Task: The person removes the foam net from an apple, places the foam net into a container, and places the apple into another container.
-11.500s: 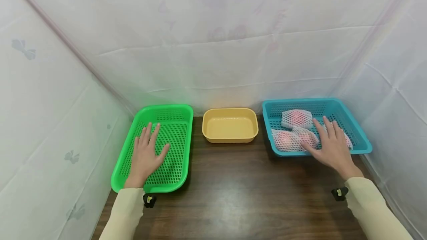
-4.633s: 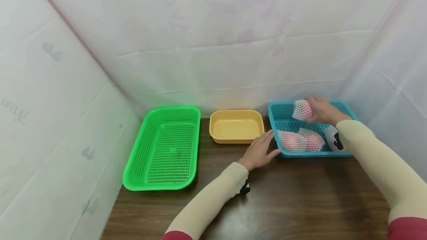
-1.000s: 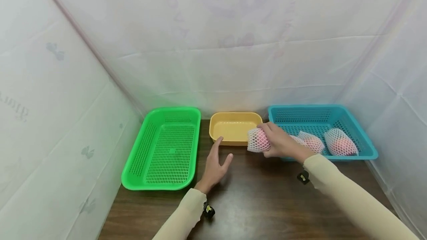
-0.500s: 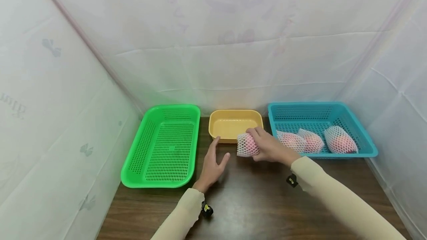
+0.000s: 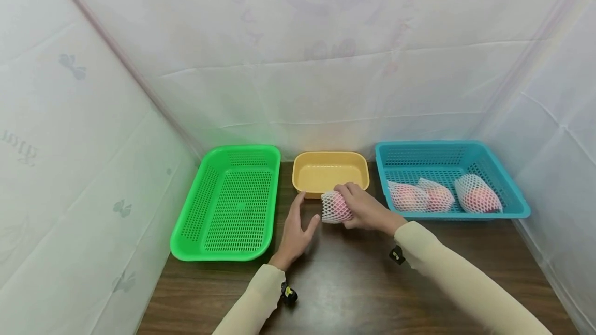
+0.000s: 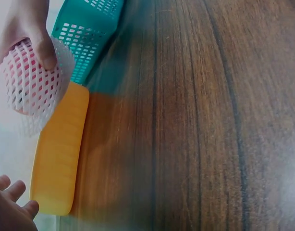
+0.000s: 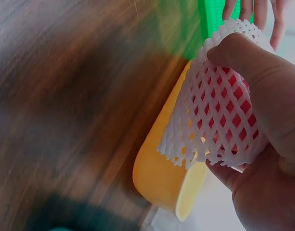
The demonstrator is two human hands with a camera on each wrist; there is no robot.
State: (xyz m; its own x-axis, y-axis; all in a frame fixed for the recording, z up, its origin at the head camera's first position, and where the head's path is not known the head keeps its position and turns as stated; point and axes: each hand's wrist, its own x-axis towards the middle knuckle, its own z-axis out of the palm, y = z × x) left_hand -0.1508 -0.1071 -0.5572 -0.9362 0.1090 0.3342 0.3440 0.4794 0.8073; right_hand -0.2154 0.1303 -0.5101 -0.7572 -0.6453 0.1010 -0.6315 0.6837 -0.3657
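My right hand (image 5: 365,210) grips a red, roundish fruit in a white foam net (image 5: 337,208), held above the table in front of the yellow dish (image 5: 298,187). In the right wrist view the thumb lies across the foam net (image 7: 219,110), and red shows through its holes. My left hand (image 5: 294,234) is just left of the netted fruit, thumb and fingers spread, holding nothing. On the right, the blue basket (image 5: 505,185) holds 3 more netted fruits, among them a netted fruit (image 5: 478,194) at its right end.
A green basket (image 5: 267,221) with nothing in it stands at the left. The yellow dish between the two baskets is bare inside. Dark wooden table (image 5: 354,283) stretches in front, and white sheeting (image 5: 326,92) closes off the back and both sides.
My right hand has lifted a netted fruit out of the blue basket and carried it left. My left hand has come from the green basket to the blue one's edge, then back to the middle.
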